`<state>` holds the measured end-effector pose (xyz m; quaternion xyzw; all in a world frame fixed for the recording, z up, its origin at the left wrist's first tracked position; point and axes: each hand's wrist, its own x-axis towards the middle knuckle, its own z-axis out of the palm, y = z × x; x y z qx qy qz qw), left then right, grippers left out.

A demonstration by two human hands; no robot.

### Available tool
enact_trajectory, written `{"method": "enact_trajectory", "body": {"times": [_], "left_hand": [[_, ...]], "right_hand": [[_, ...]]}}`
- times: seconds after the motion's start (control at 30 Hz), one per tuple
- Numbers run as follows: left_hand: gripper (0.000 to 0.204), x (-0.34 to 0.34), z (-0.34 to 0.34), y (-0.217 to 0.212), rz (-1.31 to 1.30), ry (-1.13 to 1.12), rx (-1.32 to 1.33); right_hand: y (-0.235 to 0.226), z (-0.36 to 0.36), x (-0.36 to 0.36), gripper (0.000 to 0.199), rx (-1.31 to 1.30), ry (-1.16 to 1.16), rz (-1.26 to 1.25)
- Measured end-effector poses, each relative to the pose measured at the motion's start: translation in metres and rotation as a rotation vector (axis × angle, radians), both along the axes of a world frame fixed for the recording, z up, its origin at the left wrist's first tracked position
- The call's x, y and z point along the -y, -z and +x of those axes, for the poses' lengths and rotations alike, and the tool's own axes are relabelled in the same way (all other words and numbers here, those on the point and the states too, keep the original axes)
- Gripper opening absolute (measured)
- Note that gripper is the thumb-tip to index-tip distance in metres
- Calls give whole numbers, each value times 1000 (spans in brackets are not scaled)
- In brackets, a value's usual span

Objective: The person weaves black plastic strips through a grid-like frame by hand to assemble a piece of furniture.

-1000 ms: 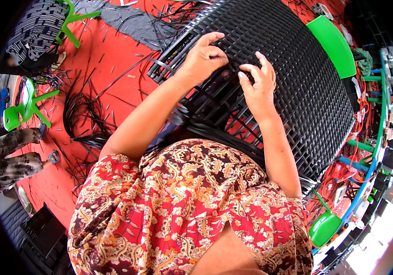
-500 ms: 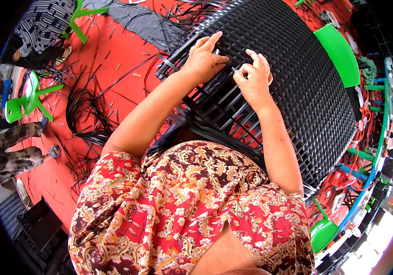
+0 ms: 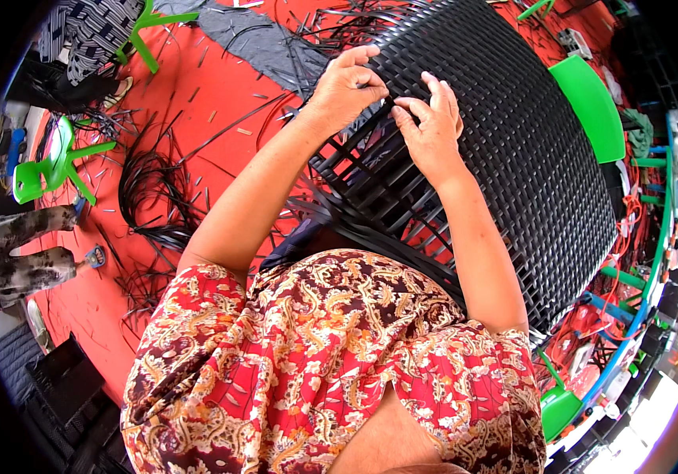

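A black woven panel of flat, glossy strips slants in front of me, with an open lattice of unwoven strips along its near left side. At the edge of the tight weave, my left hand pinches a black strip between thumb and fingers. My right hand is close beside it, thumb and forefinger pinched at the same strip, its other fingers raised over the weave. The fingertips almost meet. Most of the strip between them is hidden by the fingers.
A heap of loose black strips lies on the red floor, left of the panel. A green chair stands at left, near another person's legs. A green chair back rises beyond the panel's right side.
My hands have come closer together, fingertips now nearly touching at the weave's edge. The right hand has shifted slightly left, and its fingers have opened upward. The view has shifted slightly.
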<state>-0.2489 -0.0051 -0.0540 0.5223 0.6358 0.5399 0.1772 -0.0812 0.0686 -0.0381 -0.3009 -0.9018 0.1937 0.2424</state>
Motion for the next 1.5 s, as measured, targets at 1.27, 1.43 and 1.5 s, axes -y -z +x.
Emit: {"method": "enact_trajectory", "body": {"times": [1.27, 1.43, 1.5], "left_hand": [[18, -15, -45, 5, -72, 23, 195], [19, 7, -68, 26, -249, -31, 199], [19, 5, -62, 29, -190, -14, 254]], "right_hand": [[11, -53, -29, 20, -32, 5, -19], [2, -52, -23, 21, 61, -22, -85], [0, -53, -21, 20, 90, -22, -70]]}}
